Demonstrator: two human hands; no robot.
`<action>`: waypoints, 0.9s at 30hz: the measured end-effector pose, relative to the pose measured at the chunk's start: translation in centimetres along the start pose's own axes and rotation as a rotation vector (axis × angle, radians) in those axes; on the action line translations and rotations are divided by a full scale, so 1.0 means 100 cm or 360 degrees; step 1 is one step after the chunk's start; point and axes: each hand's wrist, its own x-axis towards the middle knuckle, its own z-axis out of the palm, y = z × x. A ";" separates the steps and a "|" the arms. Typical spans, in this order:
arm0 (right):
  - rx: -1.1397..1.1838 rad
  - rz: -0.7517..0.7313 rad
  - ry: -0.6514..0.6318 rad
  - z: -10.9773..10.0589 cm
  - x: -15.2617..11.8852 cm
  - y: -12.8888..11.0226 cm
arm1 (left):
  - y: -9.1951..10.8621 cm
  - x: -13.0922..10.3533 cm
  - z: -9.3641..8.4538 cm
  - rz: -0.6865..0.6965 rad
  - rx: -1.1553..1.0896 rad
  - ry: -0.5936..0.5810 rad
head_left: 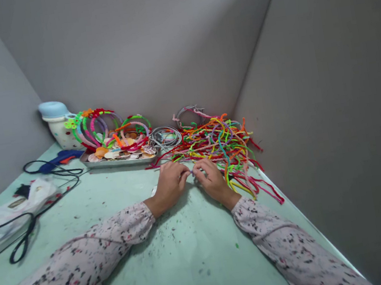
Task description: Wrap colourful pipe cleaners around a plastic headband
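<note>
My left hand (171, 182) and my right hand (212, 180) meet fingertip to fingertip above the green table. Both are closed in a pinch on a tiny purple piece (192, 173), which looks like a pipe cleaner; most of it is hidden by the fingers. Just behind and to the right of my right hand lies a tangled heap of coloured pipe cleaners (217, 140). A small white thing (154, 191) is partly covered by my left wrist.
At the back left, a metal tray (121, 162) bears shells and fuzzy coloured headbands (96, 128). Beside it are coiled grey wire hoops (166, 137). A white pot with a blue rim (60, 127), a black cable (31, 223) and a plastic bag (16, 211) occupy the left. Grey walls enclose the table.
</note>
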 end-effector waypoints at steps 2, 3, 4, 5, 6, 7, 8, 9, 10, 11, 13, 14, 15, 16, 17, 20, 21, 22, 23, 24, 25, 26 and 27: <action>0.0003 0.0000 0.0007 0.000 0.000 -0.001 | 0.000 0.000 0.000 -0.0002 0.0003 -0.0007; 0.0009 0.0001 0.0010 0.000 0.000 -0.001 | 0.001 0.000 0.000 -0.0004 0.0003 -0.0012; 0.0018 0.0005 0.0013 0.000 0.000 -0.001 | 0.001 0.000 0.000 -0.0007 0.0004 -0.0018; 0.0030 0.0008 0.0011 0.000 0.000 0.000 | 0.001 0.000 0.000 -0.0010 0.0006 -0.0026; 0.0041 0.0012 0.0005 0.000 0.000 0.000 | 0.001 0.000 0.000 -0.0012 0.0008 -0.0031; 0.0053 0.0015 -0.0002 0.001 0.000 0.000 | 0.001 0.000 0.000 -0.0014 0.0007 -0.0036; 0.0061 0.0020 -0.0007 0.001 0.000 0.000 | 0.001 0.000 -0.001 -0.0014 0.0006 -0.0038; 0.0068 0.0026 -0.0012 0.001 -0.001 0.000 | 0.002 0.000 -0.001 -0.0013 0.0002 -0.0040; 0.0072 0.0032 -0.0017 0.001 -0.001 0.000 | 0.002 0.000 -0.001 -0.0012 -0.0001 -0.0041; 0.0076 0.0039 -0.0020 0.001 -0.001 0.000 | 0.002 0.000 -0.001 -0.0011 -0.0003 -0.0043; 0.0083 0.0053 -0.0028 0.001 -0.002 0.000 | 0.002 0.000 -0.001 -0.0014 -0.0004 -0.0050; 0.0089 0.0056 -0.0029 0.000 -0.002 -0.001 | 0.002 0.000 -0.001 -0.0014 -0.0004 -0.0056; 0.0094 0.0058 -0.0030 0.000 -0.002 -0.001 | 0.002 0.000 -0.001 -0.0013 -0.0005 -0.0060; 0.0096 0.0057 -0.0025 0.000 -0.001 -0.001 | 0.002 -0.001 -0.001 -0.0012 -0.0007 -0.0062; 0.0097 0.0052 -0.0015 0.000 -0.001 -0.002 | 0.002 -0.001 -0.001 -0.0012 -0.0010 -0.0062; 0.0086 0.0029 0.0067 -0.001 -0.001 -0.003 | 0.002 0.000 -0.001 -0.0023 -0.0022 -0.0045; 0.0080 0.0027 0.0110 -0.001 -0.001 -0.003 | 0.002 0.000 -0.001 -0.0032 -0.0026 -0.0036; 0.0073 0.0029 0.0153 -0.002 -0.001 -0.003 | 0.002 0.000 -0.001 -0.0043 -0.0029 -0.0025; 0.0062 0.0033 0.0194 -0.003 -0.001 -0.003 | 0.003 0.000 -0.002 -0.0058 -0.0035 -0.0012; 0.0048 0.0035 0.0229 -0.003 -0.001 -0.003 | 0.003 0.000 -0.002 -0.0077 -0.0043 0.0001; 0.0029 0.0033 0.0252 -0.004 -0.001 -0.003 | 0.002 0.001 -0.002 -0.0097 -0.0053 0.0014; 0.0009 0.0027 0.0265 -0.004 0.000 -0.002 | 0.002 0.001 -0.002 -0.0116 -0.0065 0.0026; -0.0011 0.0019 0.0263 -0.005 0.000 -0.002 | 0.002 0.001 -0.003 -0.0133 -0.0078 0.0038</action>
